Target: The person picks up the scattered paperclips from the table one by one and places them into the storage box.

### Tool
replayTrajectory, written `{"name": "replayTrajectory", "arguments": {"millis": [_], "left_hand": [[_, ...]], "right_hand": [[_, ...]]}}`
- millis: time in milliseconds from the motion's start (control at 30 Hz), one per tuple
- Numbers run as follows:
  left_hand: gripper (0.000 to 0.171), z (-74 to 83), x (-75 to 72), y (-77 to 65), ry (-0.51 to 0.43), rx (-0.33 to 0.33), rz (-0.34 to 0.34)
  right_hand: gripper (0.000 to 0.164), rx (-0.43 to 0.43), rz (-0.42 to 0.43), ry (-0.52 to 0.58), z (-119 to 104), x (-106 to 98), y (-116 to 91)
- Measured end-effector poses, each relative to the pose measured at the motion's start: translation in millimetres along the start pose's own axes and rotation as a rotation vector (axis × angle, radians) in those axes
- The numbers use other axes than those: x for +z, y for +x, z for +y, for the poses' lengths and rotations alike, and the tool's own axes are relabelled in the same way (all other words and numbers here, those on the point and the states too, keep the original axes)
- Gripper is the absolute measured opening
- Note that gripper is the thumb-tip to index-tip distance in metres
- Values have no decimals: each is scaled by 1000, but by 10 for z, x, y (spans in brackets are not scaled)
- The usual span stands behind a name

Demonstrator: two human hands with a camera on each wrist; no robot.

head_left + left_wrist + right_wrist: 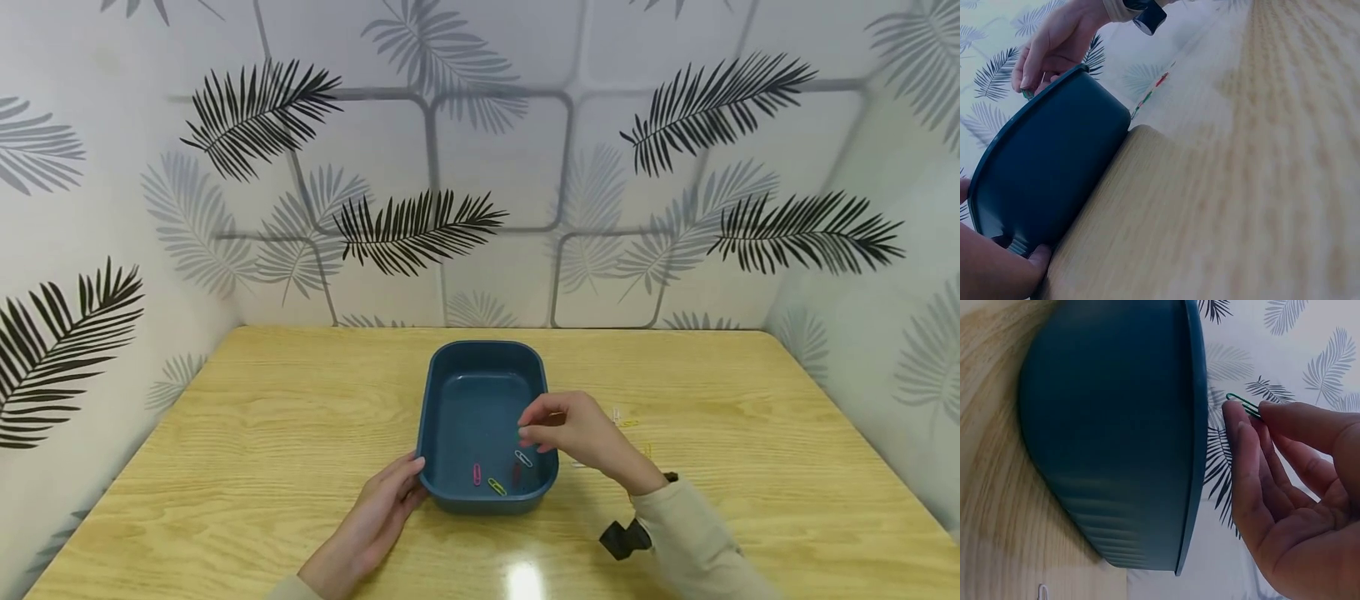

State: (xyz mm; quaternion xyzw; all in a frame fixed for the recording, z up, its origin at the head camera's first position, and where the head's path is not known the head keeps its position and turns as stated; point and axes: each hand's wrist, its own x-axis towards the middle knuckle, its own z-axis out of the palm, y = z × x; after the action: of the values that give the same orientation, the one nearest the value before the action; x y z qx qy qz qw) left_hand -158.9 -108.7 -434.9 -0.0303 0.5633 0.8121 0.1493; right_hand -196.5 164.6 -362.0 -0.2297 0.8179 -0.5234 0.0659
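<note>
A dark blue plastic bin (pixel 480 417) sits on the wooden table. My left hand (pixel 386 504) grips its near left corner, thumb at the rim and fingers against the outer wall. Over the bin's right side, my right hand (pixel 573 429) pinches a green paper clip (pixel 1249 406) between thumb and fingertip. On the bin's floor, toward the near end, lie a pink paper clip (pixel 477 475), a yellow paper clip (pixel 497 486), a white paper clip (pixel 523 458) and a red paper clip (pixel 517 473).
To the right of the bin, several loose paper clips lie on the table (pixel 750 467), among them a white one (pixel 617 415) and a yellow one (pixel 628 423), partly behind my right forearm. A wall with leaf-patterned covering (pixel 495 275) stands at the table's far edge.
</note>
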Motion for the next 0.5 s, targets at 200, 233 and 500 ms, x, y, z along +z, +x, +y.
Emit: {"name": "replayTrajectory", "arguments": {"millis": [200, 233, 500], "left_hand": [[56, 7, 0, 0, -2, -1, -11], [56, 10, 3, -2, -3, 0, -13], [55, 15, 3, -16, -4, 6, -15]], "right_hand": [[6, 11, -7, 20, -3, 38, 6], [6, 12, -9, 27, -1, 43, 7], [7, 0, -27, 3, 25, 78, 26]]}}
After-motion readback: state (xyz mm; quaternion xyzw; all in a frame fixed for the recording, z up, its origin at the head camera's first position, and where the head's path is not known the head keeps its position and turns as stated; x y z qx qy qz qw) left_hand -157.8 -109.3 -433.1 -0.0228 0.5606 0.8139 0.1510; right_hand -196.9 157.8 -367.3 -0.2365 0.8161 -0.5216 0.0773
